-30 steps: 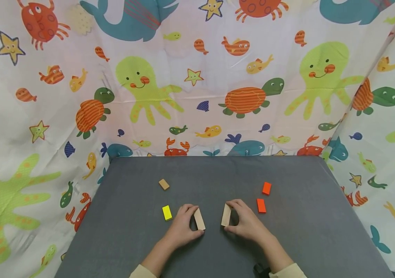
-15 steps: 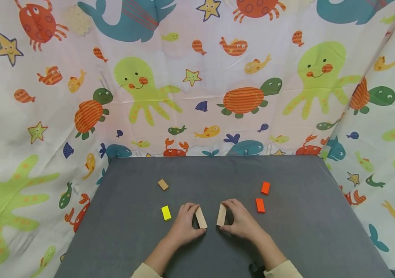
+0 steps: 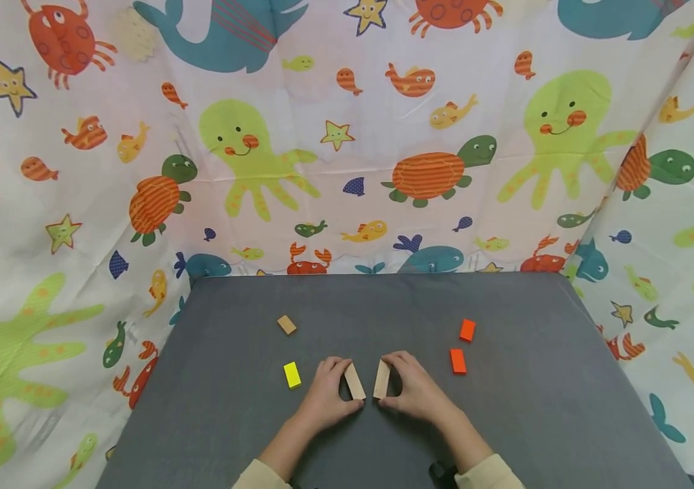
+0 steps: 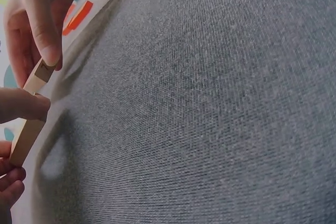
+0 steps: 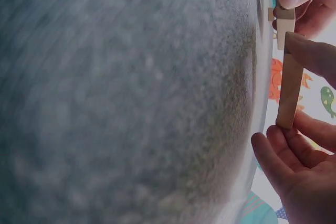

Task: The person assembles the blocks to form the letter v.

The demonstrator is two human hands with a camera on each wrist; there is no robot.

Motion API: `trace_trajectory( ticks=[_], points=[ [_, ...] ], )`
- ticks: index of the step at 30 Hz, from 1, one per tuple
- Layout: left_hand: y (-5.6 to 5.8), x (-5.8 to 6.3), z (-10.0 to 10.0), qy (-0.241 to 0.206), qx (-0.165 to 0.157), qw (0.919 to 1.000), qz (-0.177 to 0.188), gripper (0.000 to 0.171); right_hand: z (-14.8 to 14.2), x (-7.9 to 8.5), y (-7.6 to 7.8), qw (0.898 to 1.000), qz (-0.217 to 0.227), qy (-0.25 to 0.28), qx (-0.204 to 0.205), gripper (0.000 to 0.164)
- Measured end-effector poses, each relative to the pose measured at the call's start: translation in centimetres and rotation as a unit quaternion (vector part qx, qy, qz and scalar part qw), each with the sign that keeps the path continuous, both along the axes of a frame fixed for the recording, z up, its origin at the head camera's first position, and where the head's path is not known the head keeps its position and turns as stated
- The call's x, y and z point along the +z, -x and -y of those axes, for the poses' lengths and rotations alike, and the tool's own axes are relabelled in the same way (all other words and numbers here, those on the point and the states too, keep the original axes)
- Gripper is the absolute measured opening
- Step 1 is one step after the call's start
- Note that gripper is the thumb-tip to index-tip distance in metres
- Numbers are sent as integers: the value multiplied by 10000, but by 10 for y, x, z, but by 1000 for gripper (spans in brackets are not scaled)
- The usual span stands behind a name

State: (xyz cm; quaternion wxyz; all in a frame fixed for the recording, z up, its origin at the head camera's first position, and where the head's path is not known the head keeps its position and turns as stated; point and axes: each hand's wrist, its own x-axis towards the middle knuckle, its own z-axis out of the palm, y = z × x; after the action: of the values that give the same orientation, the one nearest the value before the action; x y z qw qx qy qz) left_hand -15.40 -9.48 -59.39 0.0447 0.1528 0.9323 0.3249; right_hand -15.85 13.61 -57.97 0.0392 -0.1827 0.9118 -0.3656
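Note:
My left hand (image 3: 324, 397) grips a plain wooden block (image 3: 355, 382) by its two ends, thumb at the near end and fingers at the far one. Facing it, my right hand (image 3: 414, 388) pinches a second wooden block (image 3: 381, 380) the same way. The two blocks stand a narrow gap apart, leaning toward each other at their far ends. In the left wrist view, the left block (image 4: 27, 139) overlaps the right one (image 4: 41, 75), which bears a small dark mark on its end. The right wrist view shows the right block (image 5: 290, 90) held between thumb and fingertips, above the grey cloth.
A yellow block (image 3: 292, 375) lies left of my left hand, with a tan block (image 3: 287, 324) farther back. Two orange-red blocks (image 3: 458, 361) lie beyond my right hand. Grey cloth (image 3: 377, 455) covers the table; a sea-animal curtain (image 3: 335, 163) hangs behind it.
My right hand has moved left with its block, and my left hand has shifted slightly right with its own. The gap between the two blocks has narrowed. The other blocks lie unmoved.

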Motion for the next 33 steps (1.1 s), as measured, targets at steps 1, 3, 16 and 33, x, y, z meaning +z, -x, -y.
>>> trace_trajectory(
  ticks=[1,3,16,33],
  points=[
    [0,0,0,-9,6,10000,6,81,0,-1,0,10000,14,-1,0,77],
    [1,-2,0,-24,11,10000,14,81,1,-2,-1,10000,36,-6,4,77],
    [6,-8,-3,35,-32,10000,-46,80,6,-9,2,9999,-4,-164,5,77],
    [8,-14,-5,178,-153,9997,-116,79,13,-11,0,9986,-180,-493,-53,74]
  ],
)
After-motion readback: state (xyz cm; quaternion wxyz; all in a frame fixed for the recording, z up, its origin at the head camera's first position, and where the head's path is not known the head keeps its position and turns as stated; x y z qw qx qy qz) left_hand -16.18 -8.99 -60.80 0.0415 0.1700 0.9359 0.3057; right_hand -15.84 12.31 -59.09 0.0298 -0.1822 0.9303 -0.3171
